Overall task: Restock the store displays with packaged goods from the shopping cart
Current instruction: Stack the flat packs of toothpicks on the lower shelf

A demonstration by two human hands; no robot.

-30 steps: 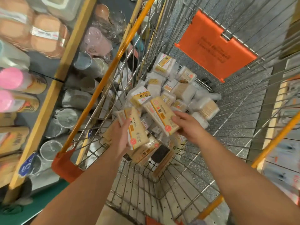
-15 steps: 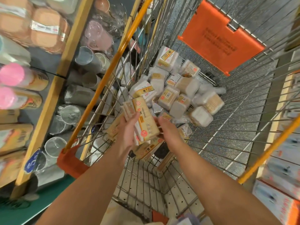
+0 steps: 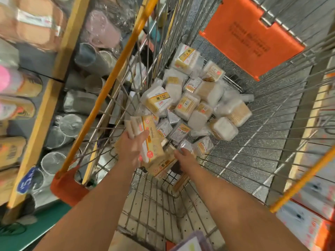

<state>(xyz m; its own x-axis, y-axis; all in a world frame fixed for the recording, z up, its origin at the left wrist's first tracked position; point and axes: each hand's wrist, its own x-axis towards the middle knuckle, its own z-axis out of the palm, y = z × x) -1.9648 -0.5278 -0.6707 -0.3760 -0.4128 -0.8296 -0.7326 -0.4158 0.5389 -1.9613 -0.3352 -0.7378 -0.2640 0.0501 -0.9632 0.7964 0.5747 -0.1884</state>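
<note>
- The left hand [image 3: 133,148] grips a stack of flat tan packs [image 3: 148,140] inside the cart [image 3: 101,98]; thumb across the top pack, fingers hidden underneath. Holding several at once likely saves trips to the shelf.
- The stack is raised above the cart floor and tilted, its long edge running away from the person, probably so another pack can slide in beside it.
- The right hand [image 3: 184,156] is low in the cart just beside the stack, fingertips at a small clear-wrapped pack [image 3: 186,144]. Whether it already pinches that pack or only touches it, I cannot tell; the fingers are partly hidden and blurred.
- More tan packs [image 3: 159,168] lie under both hands at the near end of the load.
- The rest of the goods, a heap [image 3: 199,104] of clear boxes and bags, sits toward the far end below the orange flap [image 3: 253,38]. Much stock is left, so restocking looks early on.
- The shelf [image 3: 54,73] stands close along the cart's left, holding cups and bottles, within an easy reach for the left hand.
</note>
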